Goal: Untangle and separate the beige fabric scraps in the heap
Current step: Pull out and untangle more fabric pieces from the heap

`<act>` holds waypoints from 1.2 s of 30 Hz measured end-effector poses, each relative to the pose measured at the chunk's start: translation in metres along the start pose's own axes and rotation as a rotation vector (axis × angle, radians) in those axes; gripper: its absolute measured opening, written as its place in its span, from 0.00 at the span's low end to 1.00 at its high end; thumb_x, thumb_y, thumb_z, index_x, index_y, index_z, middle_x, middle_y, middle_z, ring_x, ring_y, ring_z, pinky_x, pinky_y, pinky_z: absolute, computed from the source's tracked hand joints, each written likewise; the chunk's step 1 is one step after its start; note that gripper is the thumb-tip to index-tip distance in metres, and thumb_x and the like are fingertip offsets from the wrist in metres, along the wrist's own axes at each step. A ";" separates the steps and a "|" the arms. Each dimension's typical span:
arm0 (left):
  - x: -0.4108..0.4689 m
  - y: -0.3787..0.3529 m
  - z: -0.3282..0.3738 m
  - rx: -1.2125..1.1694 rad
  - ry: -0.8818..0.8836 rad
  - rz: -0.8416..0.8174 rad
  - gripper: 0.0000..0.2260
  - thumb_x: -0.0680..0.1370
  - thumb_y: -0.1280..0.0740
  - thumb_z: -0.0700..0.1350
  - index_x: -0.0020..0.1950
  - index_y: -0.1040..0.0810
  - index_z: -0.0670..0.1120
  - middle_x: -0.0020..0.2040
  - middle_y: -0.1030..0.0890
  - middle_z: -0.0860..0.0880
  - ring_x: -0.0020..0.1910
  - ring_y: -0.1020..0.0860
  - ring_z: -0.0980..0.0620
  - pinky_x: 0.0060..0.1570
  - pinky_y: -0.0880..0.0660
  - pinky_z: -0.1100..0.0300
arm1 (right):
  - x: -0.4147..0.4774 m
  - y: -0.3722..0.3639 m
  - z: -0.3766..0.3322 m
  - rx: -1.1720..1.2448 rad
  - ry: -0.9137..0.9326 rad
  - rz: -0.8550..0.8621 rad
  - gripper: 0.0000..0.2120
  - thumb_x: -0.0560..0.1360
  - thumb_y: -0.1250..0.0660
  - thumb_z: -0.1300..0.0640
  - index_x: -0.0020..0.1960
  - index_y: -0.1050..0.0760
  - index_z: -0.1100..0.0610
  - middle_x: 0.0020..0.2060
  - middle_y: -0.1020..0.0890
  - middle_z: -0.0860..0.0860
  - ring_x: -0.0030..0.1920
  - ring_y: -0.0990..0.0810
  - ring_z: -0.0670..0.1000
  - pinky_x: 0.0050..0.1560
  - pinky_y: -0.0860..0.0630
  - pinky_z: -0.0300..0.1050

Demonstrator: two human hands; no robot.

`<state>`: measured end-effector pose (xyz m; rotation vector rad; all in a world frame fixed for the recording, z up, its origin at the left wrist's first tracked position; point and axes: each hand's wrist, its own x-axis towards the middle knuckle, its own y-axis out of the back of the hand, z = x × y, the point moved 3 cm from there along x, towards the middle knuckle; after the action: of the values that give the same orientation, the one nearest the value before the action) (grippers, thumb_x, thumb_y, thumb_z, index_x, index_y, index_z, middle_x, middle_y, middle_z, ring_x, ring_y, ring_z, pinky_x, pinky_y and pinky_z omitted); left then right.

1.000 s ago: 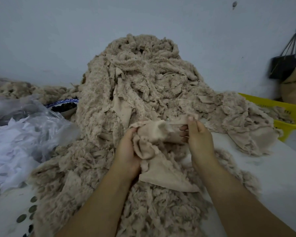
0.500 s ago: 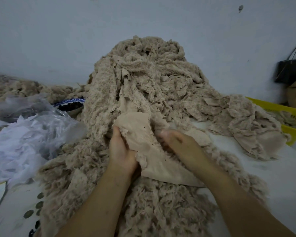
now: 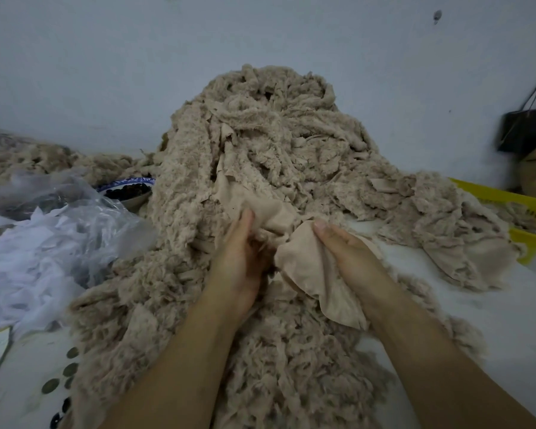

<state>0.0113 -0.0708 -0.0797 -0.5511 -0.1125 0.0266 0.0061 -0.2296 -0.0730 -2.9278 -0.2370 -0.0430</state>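
A tall heap of beige fluffy fabric scraps point(image 3: 270, 144) rises against the wall and spreads down toward me. At its foot my left hand point(image 3: 240, 261) grips a smooth beige scrap point(image 3: 254, 205) that still runs up into the heap. My right hand point(image 3: 347, 252) pinches a second smooth beige piece point(image 3: 310, 270), which hangs down below the hand over the fluffy scraps. The two hands are close together, and the two pieces touch between them.
Clear plastic bags of white scraps point(image 3: 41, 252) lie at the left. A blue-rimmed bowl point(image 3: 127, 188) of dark items sits behind them. A yellow basket point(image 3: 526, 218) stands at the right, with a black bag point(image 3: 526, 128) hanging on the wall above it. White table surface point(image 3: 508, 311) shows at the right.
The single piece held spread between both hands is now bunched. My right hand has pulled a piece down and to the right, while my left hand stays gripping near the heap.
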 end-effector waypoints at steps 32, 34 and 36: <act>-0.014 -0.011 -0.009 0.174 0.295 -0.297 0.25 0.72 0.36 0.66 0.54 0.13 0.49 0.57 0.15 0.45 0.56 0.16 0.50 0.49 0.20 0.61 | 0.005 0.002 0.004 -0.081 0.142 0.120 0.09 0.80 0.33 0.50 0.43 0.27 0.53 0.33 0.22 0.46 0.30 0.26 0.42 0.25 0.32 0.33; -0.018 -0.012 -0.010 0.233 0.335 -0.331 0.26 0.72 0.32 0.63 0.58 0.15 0.44 0.60 0.17 0.42 0.56 0.17 0.49 0.53 0.20 0.61 | 0.006 0.002 0.005 -0.123 0.152 0.115 0.08 0.80 0.33 0.51 0.43 0.26 0.52 0.30 0.22 0.45 0.29 0.26 0.43 0.26 0.30 0.36; -0.020 -0.012 -0.014 0.293 0.365 -0.349 0.23 0.74 0.26 0.54 0.61 0.19 0.39 0.63 0.21 0.36 0.56 0.20 0.45 0.58 0.24 0.57 | 0.007 0.001 0.006 -0.139 0.155 0.117 0.08 0.81 0.35 0.53 0.43 0.26 0.51 0.29 0.22 0.45 0.30 0.25 0.44 0.30 0.28 0.40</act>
<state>-0.0066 -0.0891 -0.0872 -0.2316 0.1508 -0.3907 0.0133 -0.2285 -0.0792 -3.0504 -0.0402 -0.2784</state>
